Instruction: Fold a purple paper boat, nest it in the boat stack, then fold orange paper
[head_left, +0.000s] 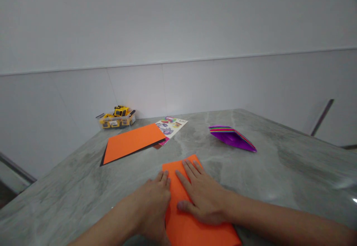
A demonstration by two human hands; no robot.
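Note:
A folded orange paper sheet [192, 225] lies on the grey marble table [279, 164] right in front of me. My right hand [202, 194] rests flat on top of it, fingers stretched out and pointing away. My left hand [154, 203] lies palm down at the sheet's left edge, fingers extended and pressing along that edge. Neither hand grips anything.
A stack of paper with an orange sheet on top [134, 142] lies further back on the left, an illustrated leaflet [170, 125] beside it. A yellow toy truck [117, 117] stands by the wall. A purple folded pack of coloured paper [232, 138] lies to the right.

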